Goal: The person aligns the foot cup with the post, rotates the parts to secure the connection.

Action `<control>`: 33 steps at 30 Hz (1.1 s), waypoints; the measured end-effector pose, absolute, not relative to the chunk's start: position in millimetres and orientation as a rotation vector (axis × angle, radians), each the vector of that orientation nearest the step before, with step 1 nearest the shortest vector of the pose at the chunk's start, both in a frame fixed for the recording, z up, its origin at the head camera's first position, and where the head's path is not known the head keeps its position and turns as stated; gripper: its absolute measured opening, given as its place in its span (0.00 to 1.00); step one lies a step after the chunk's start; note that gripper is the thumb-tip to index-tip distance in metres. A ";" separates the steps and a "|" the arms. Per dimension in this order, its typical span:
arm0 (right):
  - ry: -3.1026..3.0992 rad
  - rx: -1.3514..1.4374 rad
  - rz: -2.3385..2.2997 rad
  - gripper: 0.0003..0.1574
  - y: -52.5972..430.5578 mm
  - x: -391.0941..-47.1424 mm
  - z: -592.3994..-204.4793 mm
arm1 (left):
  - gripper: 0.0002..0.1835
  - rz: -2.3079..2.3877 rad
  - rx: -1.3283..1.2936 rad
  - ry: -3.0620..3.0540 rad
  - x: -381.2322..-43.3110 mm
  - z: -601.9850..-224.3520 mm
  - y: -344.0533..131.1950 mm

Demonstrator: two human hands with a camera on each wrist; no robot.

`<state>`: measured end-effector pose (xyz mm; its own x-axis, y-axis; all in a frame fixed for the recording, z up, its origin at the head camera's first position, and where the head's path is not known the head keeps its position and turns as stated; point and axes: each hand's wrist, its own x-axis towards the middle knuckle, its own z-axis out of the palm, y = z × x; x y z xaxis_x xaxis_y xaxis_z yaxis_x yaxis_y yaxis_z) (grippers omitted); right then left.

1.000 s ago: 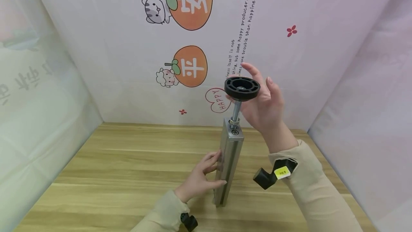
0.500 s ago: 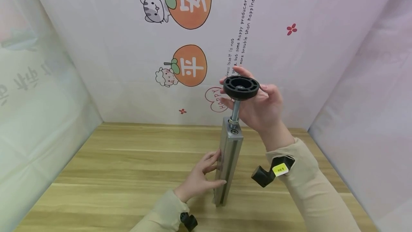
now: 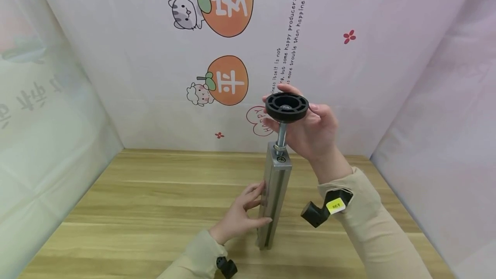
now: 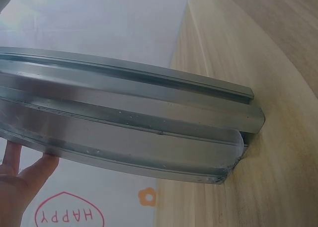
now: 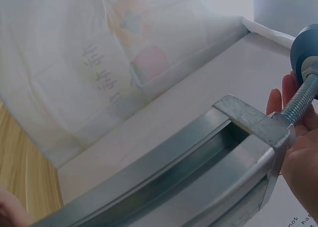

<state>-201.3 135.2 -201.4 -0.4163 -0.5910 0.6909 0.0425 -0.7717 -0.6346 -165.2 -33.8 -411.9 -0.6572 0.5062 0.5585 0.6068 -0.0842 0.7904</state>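
An aluminium profile [image 3: 272,201] stands upright on the wooden table, lower end on the boards. My left hand [image 3: 239,218] holds it low down, thumb on the near side and fingers at its left. From the metal end cap [image 5: 253,120] rises a threaded rod [image 3: 282,134] with a nut [image 3: 280,148] at its base. A round black levelling foot [image 3: 286,116] tops the rod. My right hand [image 3: 315,134] grips the foot's rim, thumb at the right and fingertips behind and left. In the left wrist view the grooved side of the profile fills the middle.
Behind the wooden table [image 3: 155,201] hangs a printed white cloth [image 3: 155,111] with orange fruit drawings. Pale cloth walls stand at left [image 3: 58,119] and right [image 3: 438,119]. Each wrist carries a small black camera.
A second ago my right hand stood with spread fingers beside the foot; its fingers and thumb have since closed onto the rim. My left hand keeps its hold on the profile.
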 end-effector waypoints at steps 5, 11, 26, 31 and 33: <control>0.741 -1.429 -2.224 0.30 135.4 -202.7 -201.8 | 0.47 -1.876 -1.258 -2.077 -166.1 -412.5 -33.9; 0.899 -1.461 -2.283 0.27 137.9 -201.3 -202.1 | 0.46 -1.892 -1.246 -2.085 -166.3 -412.5 -33.7; 1.186 -1.540 -2.382 0.21 143.5 -196.3 -203.7 | 0.46 -1.889 -1.248 -2.073 -166.0 -414.7 -32.7; 1.234 -1.530 -2.398 0.21 143.8 -194.0 -202.4 | 0.46 -1.890 -1.256 -2.059 -165.6 -413.9 -32.3; 1.263 -1.533 -2.401 0.20 143.7 -193.0 -202.1 | 0.46 -1.895 -1.259 -2.058 -165.1 -413.4 -32.2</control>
<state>-193.0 143.7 -202.1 -0.5155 -0.4186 0.7477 -0.3790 -0.6712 -0.6370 -165.1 -32.2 -413.4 -0.6608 0.5043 0.5559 0.5954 -0.0987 0.7973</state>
